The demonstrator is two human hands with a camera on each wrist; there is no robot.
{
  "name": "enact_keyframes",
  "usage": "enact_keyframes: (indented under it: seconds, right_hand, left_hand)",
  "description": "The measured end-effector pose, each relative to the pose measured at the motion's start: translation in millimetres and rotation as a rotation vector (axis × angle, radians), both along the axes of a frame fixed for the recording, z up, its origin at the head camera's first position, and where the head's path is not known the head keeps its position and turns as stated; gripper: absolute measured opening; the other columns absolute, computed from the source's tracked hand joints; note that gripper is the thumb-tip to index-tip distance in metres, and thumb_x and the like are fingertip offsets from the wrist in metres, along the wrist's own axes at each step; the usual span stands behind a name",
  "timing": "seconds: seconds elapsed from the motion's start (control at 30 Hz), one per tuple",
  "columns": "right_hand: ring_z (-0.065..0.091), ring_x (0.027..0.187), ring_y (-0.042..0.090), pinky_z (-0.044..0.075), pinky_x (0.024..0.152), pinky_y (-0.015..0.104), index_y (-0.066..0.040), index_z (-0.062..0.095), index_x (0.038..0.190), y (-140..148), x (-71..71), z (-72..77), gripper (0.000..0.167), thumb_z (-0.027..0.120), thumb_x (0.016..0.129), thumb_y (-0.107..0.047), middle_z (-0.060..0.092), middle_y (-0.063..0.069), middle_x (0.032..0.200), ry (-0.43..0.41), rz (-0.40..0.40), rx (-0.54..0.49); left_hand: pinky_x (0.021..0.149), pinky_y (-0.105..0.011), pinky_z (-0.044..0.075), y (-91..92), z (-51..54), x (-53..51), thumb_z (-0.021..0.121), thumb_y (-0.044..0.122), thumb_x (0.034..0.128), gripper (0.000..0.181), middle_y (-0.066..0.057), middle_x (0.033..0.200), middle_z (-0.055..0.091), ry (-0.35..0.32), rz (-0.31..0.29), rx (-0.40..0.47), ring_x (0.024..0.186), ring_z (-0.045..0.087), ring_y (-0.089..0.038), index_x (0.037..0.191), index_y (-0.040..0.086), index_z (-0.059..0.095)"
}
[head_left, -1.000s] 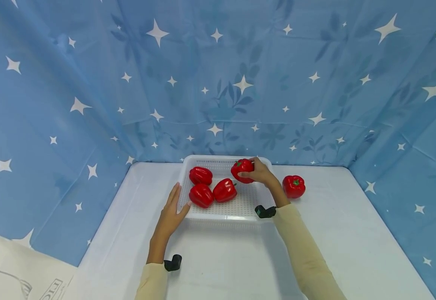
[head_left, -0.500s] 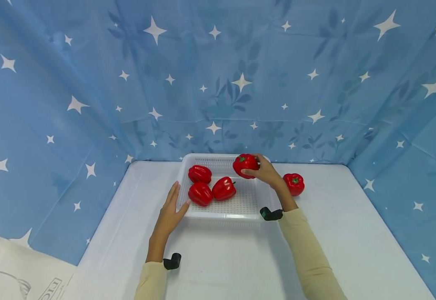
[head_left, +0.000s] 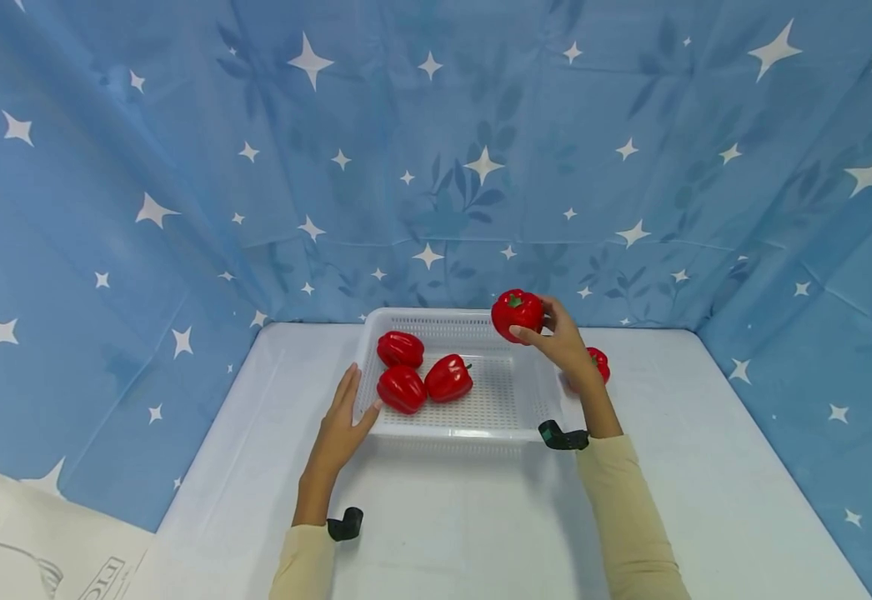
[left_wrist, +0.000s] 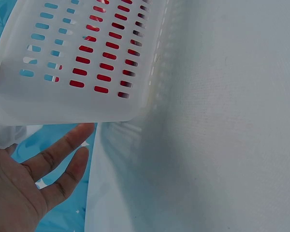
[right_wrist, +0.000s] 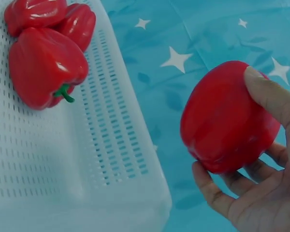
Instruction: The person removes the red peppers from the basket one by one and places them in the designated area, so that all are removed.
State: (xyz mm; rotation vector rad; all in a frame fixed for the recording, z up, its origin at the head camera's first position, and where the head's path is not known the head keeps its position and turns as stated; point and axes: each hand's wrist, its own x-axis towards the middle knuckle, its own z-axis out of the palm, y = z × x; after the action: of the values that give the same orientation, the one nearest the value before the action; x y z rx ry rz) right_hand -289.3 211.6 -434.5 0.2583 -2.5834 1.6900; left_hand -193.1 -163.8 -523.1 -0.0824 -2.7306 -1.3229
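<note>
A red bell pepper (head_left: 517, 315) with a green stem is held in my right hand (head_left: 562, 337), above the back right corner of a white perforated basket (head_left: 443, 432). The right wrist view shows thumb and fingers curled round this pepper (right_wrist: 224, 118). My left hand (head_left: 340, 433) rests at the basket's left side with its fingers stretched out. In the left wrist view the fingers of the left hand (left_wrist: 43, 179) spread beside the basket wall (left_wrist: 67, 104). Three red bell peppers lie inside, among them one pepper (head_left: 448, 378) with its stem to the right.
Another red bell pepper (head_left: 598, 363) stands on the white table (head_left: 451, 517) right of the basket, partly hidden behind my right wrist. A blue curtain (head_left: 376, 167) with white stars hangs behind the table and along both sides.
My right hand has carried its bell pepper up and to the right, from inside the basket to over its back right corner. The left hand and the peppers in the basket have stayed in place.
</note>
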Motion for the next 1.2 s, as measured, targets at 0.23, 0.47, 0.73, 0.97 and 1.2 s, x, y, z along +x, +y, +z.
enact_keyframes:
  seconds: [0.23, 0.47, 0.73, 0.97, 1.2]
  right_hand:
    - [0.045, 0.134, 0.034, 0.049, 0.1, 0.051, -0.014, 0.028, 0.152, 18.2, 10.8, -0.8, 0.082, 0.074, 0.086, -0.033, 0.042, 0.013, 0.15, 0.072, -0.08, -0.087]
    - [0.04, 0.141, 0.034, 0.043, 0.108, 0.049, -0.017, 0.026, 0.153, 42.5, 23.7, -1.8, 0.085, 0.076, 0.085, -0.03, 0.037, 0.011, 0.155, 0.092, -0.223, -0.163]
    - [0.041, 0.136, 0.022, 0.049, 0.099, 0.02, -0.019, 0.036, 0.146, 74.1, 31.5, -6.0, 0.074, 0.076, 0.084, -0.014, 0.042, 0.005, 0.15, 0.154, -0.409, -0.414]
    - [0.039, 0.139, 0.019, 0.039, 0.113, 0.037, -0.021, 0.036, 0.146, 94.1, 35.1, -18.6, 0.076, 0.078, 0.083, -0.015, 0.041, 0.001, 0.152, 0.157, -0.546, -0.485]
    - [0.039, 0.134, 0.015, 0.04, 0.112, 0.031, -0.022, 0.038, 0.143, 106.5, 39.5, -33.2, 0.074, 0.079, 0.082, -0.02, 0.041, 0.001, 0.151, 0.103, -0.643, -0.548]
  left_hand:
    - [0.104, -0.055, 0.038, 0.2, 1.1, -0.4, 0.061, 0.038, 0.0937, 0.079, 0.009, 0.165, 0.013, -0.002, 0.002, -0.001, 0.15, 0.023, -0.029, 0.158, 0.028, 0.016]
    - [0.104, -0.054, 0.038, 0.3, -0.1, 0.0, 0.061, 0.038, 0.0936, 0.079, 0.008, 0.165, 0.013, -0.002, -0.003, -0.001, 0.15, 0.024, -0.03, 0.158, 0.028, 0.016]
    - [0.104, -0.055, 0.038, -0.2, -0.3, 0.4, 0.062, 0.036, 0.0933, 0.079, 0.009, 0.165, 0.013, -0.002, 0.007, 0.007, 0.15, 0.024, -0.03, 0.157, 0.029, 0.016]
    - [0.104, -0.054, 0.039, -0.4, -0.9, 0.2, 0.062, 0.035, 0.0935, 0.079, 0.009, 0.164, 0.013, 0.001, 0.008, 0.005, 0.15, 0.025, -0.03, 0.157, 0.029, 0.016]
    - [0.105, -0.054, 0.038, -0.6, -2.1, -0.9, 0.061, 0.037, 0.094, 0.078, 0.01, 0.164, 0.013, 0.012, 0.003, 0.005, 0.15, 0.025, -0.029, 0.157, 0.029, 0.017]
